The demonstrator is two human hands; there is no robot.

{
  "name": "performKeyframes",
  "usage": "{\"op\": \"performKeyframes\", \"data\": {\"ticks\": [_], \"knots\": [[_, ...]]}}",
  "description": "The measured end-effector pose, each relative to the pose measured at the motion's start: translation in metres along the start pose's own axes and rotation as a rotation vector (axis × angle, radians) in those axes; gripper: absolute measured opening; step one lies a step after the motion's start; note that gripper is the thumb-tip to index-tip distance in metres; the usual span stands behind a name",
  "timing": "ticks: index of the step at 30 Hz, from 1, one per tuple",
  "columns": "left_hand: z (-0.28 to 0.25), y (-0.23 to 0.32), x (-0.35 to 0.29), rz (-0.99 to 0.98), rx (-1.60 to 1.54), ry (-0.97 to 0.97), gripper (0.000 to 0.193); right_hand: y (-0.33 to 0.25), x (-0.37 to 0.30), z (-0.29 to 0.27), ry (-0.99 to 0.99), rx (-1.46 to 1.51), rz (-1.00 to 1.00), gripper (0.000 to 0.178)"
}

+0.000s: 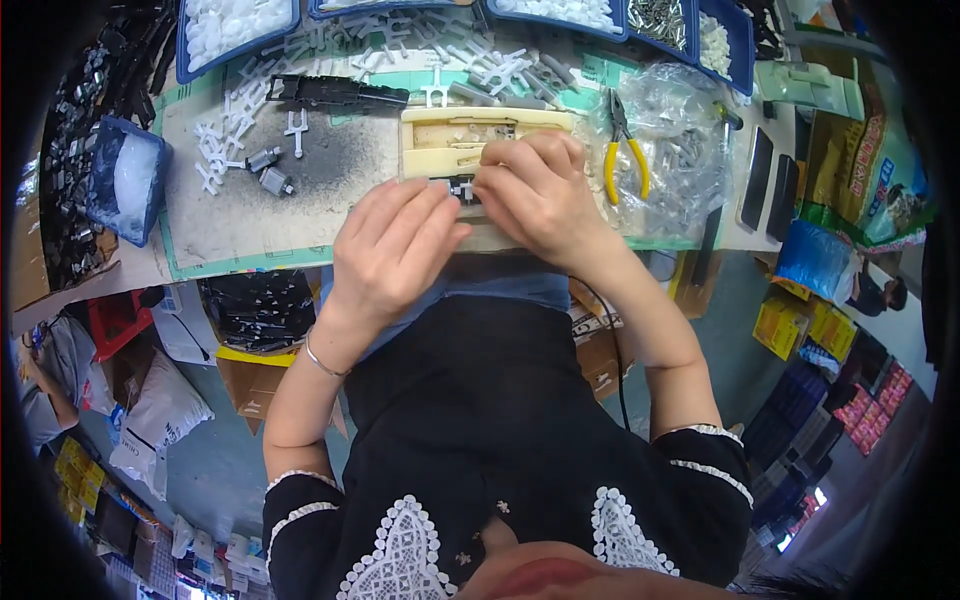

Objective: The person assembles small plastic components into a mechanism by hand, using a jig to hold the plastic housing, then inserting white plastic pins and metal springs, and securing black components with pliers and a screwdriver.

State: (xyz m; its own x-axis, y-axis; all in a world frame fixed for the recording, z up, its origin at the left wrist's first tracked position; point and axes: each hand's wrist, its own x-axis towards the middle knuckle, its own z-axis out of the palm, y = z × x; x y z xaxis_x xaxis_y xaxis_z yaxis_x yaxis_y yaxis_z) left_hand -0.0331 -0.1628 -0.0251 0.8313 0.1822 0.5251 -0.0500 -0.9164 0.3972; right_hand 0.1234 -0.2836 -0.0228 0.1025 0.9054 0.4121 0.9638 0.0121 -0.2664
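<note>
A small black part with light metal bits (462,188) lies between my hands, at the near edge of a cream-coloured fixture (425,162). My left hand (392,245) has its fingers pressed together, with the tips against the part's left end. My right hand (540,198) is curled in a pinch at its right end, above the fixture's near right side. The fingers hide most of the part. Beyond them, the fixture has long recesses holding small metal pieces. A long black plastic housing (335,95) rests on the table past the fixture's far left corner.
Yellow-handled pliers (622,150) and a clear plastic bag of parts (685,140) lie right of the fixture. White forked pieces (235,125) and two small motors (270,172) are at left. Blue bins (240,60) line the back; a blue tray (130,180) sits far left.
</note>
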Motion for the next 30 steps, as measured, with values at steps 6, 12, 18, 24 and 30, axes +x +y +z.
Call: {"op": "performKeyframes", "data": {"ticks": [6, 12, 18, 24, 30], "knots": [[0.010, -0.014, -0.012, 0.049, -0.010, 0.002, 0.024, 0.004, 0.002, 0.001, -0.024, -0.102, -0.105, 0.017], [0.013, -0.012, -0.009, 0.072, 0.074, 0.006, 0.025, 0.007, 0.005, 0.001, -0.080, 0.006, -0.072, 0.020], [0.014, -0.002, 0.004, -0.021, 0.100, -0.008, 0.015, 0.013, 0.020, -0.023, -0.013, 0.163, 0.221, 0.025], [0.006, 0.002, 0.018, 0.029, 0.110, -0.034, 0.015, 0.114, 0.058, -0.071, 0.111, -0.347, 0.422, 0.014], [-0.014, -0.016, 0.046, 0.002, 0.087, 0.077, 0.018, 0.172, 0.063, -0.059, -0.198, -0.671, 0.403, 0.014]]}}
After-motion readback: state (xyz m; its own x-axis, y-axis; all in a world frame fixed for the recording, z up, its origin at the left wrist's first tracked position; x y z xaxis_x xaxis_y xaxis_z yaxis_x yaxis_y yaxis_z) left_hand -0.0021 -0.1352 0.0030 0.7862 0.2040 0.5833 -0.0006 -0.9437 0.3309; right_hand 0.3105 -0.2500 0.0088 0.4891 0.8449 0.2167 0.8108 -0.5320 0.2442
